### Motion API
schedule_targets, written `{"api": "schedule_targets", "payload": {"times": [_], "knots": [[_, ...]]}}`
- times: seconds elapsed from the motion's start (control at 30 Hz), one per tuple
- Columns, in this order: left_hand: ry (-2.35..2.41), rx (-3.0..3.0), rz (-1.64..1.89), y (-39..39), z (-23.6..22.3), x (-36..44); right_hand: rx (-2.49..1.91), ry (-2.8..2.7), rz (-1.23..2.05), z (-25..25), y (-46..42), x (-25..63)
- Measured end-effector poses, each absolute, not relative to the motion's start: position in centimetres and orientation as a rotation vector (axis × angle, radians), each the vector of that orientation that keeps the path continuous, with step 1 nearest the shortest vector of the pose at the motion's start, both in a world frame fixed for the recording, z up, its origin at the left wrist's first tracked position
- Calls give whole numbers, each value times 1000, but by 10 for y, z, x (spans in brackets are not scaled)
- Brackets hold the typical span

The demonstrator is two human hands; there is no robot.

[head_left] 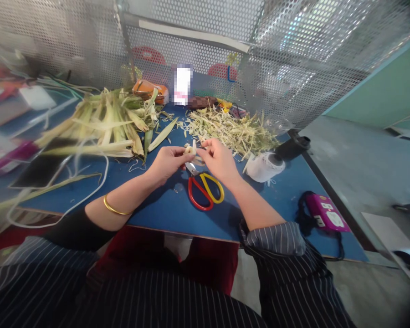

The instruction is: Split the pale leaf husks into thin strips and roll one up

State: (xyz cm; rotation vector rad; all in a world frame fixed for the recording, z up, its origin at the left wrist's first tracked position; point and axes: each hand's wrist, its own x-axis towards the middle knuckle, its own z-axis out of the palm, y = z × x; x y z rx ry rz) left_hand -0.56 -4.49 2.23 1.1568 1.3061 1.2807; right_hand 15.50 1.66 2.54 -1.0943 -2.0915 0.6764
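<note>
Between my two hands, above the middle of the table, is a small pale strip of dried husk [193, 146], bent and partly hidden by fingers. My left hand [166, 165] pinches it between thumb and fingers from the left. From the right, the thumb and fingertips of my right hand [221, 163] close on its other side. Just below the hands lie scissors [205, 207] with one red and one yellow handle; the blade tips pass under my left fingers. Behind my right hand spreads a heap of shredded husk bits [232, 130].
Long pale husks [105, 118] are piled at left, with a white cable [105, 175] nearby. A white thread spool [264, 167] and a black cylinder [294, 148] lie right. A purple box [326, 212] sits near the right edge. A perforated metal screen [198, 50] stands behind.
</note>
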Motion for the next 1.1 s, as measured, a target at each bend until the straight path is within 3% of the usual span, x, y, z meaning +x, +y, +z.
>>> {"api": "schedule_targets", "payload": {"times": [0.17,0.53,1.1], "knots": [[1302,939,1363,-39,22,-13,-801,-2038,1033,42,16,164],[1338,1012,1368,-42,22,-5,-749,-1727,1163,29,12,151],[1629,1433,1355,-40,5,-6,-1179,-2033,934,30,6,153]]}}
